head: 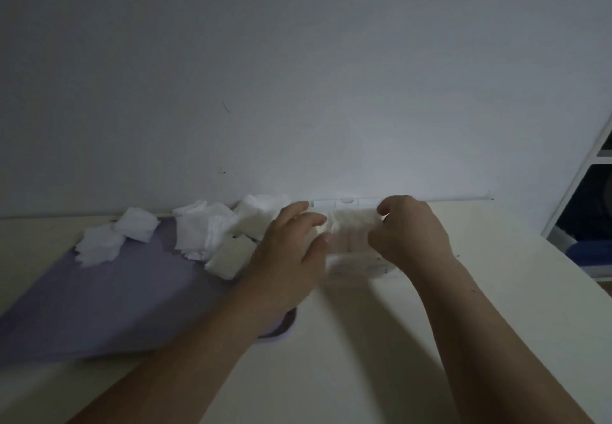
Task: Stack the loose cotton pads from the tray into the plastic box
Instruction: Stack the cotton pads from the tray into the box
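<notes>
Both hands at the counter's [364, 341] far edge, by the wall. Left hand [291, 254] and right hand [410, 231] pinch the two ends of a stack of cotton pads [351, 221], fingers closed on it, over the clear plastic box [357, 266]. Box blurry, contents unclear. Loose pads [198, 231] piled at the far end of the purple tray [99, 307], left of the box.
</notes>
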A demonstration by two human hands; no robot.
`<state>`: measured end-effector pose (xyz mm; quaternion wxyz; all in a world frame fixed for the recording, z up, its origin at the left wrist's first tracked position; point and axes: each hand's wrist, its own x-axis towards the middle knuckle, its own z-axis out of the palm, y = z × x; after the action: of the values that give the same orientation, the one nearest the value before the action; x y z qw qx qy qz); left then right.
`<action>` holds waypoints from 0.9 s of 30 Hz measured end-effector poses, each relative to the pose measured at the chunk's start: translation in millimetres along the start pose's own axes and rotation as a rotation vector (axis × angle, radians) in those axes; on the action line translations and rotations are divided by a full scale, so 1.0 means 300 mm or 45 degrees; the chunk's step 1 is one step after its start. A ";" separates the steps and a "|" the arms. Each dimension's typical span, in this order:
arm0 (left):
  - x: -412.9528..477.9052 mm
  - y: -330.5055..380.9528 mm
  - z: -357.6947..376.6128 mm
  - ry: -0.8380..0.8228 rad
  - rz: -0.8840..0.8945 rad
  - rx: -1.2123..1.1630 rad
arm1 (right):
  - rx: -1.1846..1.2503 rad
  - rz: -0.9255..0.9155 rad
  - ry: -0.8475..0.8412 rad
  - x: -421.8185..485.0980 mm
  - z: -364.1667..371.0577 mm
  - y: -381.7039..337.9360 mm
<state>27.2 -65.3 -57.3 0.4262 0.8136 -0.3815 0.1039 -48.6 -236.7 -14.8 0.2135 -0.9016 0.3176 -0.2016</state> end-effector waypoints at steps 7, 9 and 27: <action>-0.043 -0.181 -0.239 0.150 -0.217 0.378 | -0.139 -0.270 0.430 -0.028 0.044 -0.043; -0.067 -0.244 -0.295 0.137 -0.346 0.461 | -0.060 -0.477 0.544 -0.059 0.085 -0.086; -0.075 -0.300 -0.218 -0.037 -0.349 0.195 | 0.403 -0.746 -0.193 -0.250 0.311 -0.201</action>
<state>85.9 28.2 -83.5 0.3677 0.8896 -0.2640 0.0617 -26.5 -120.7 -78.2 0.3068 -0.9226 -0.0071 -0.2336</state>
